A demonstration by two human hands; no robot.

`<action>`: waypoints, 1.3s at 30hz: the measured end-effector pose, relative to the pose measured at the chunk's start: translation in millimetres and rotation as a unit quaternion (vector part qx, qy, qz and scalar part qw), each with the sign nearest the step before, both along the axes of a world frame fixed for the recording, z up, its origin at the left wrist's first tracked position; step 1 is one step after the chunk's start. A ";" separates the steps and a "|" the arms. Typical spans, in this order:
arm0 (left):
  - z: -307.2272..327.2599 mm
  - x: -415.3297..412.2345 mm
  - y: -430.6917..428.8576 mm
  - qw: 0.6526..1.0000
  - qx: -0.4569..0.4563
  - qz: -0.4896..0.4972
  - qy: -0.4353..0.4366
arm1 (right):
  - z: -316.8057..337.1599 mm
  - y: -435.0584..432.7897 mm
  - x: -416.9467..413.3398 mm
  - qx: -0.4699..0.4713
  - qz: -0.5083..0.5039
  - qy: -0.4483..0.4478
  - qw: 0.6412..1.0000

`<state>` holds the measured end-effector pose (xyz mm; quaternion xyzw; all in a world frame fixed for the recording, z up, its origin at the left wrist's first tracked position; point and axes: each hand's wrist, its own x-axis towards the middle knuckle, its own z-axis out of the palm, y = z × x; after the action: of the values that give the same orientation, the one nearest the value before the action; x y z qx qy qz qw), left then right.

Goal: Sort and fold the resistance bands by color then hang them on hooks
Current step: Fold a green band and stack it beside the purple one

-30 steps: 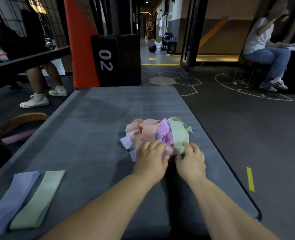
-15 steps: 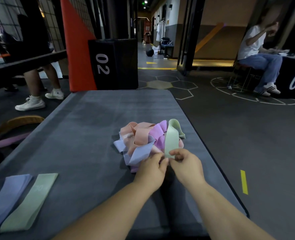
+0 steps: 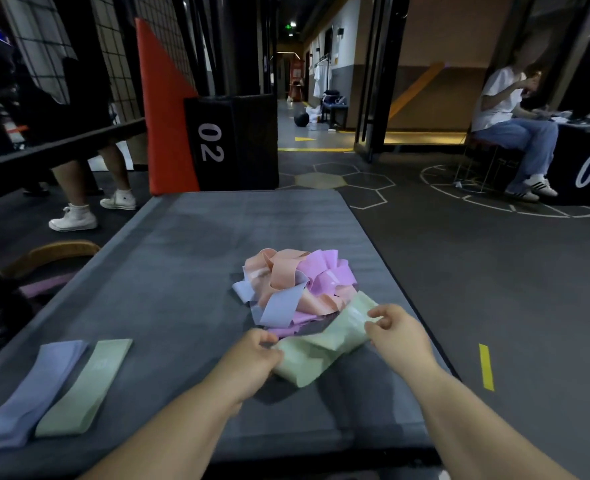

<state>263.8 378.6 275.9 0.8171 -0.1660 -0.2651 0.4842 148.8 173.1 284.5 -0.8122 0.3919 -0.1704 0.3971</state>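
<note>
One second ago both hands pressed into the near side of the tangled pile of peach, pink, lilac and lavender bands [image 3: 297,285]. At that time the pale green flat elastic band [image 3: 321,355] stood as a loop on the right top of this pile. Half a second ago the two hands pinched its lower end, close together.

Now the green band is out of the tangle. It lies spread between the hands at the near side of the pile, and its far right part seems to touch the pile still. The left hand [image 3: 257,355] grips the left end with curled fingers. The right hand [image 3: 399,332] pinches the right end between the thumb and bent fingers. The hands were touching before and are now apart, so the band is drawn out wide.

All this is on the grey padded mat [image 3: 182,244], closer to its right edge and towards its near edge. At the near left corner the folded lavender band [image 3: 34,386] and the folded green band [image 3: 85,386] lie flat side by side.

In my judgement, one more green piece is now separated from the pile. It should next be folded flat and put with the green one at the near left corner. The pile still holds several colours, so the sorting is far from finished. No hooks are in view, and the hanging is not yet started.
</note>
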 end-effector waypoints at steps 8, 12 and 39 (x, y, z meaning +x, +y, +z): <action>0.9 12.4 76.0 0.986 0.142 0.015 -0.080 | -11.7 4.4 3.9 -0.072 0.096 0.210 0.970; -1.1 22.1 100.0 0.966 0.213 0.010 -0.143 | -8.7 15.9 7.1 -0.062 0.131 0.156 0.977; -22.6 53.4 114.9 0.984 0.121 0.002 -0.131 | 0.2 41.2 49.7 -0.104 0.137 0.173 0.970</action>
<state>317.2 493.5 253.2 0.8976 -0.1932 -0.1729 0.3565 198.5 214.3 284.6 -0.9121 0.3198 -0.0115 0.2564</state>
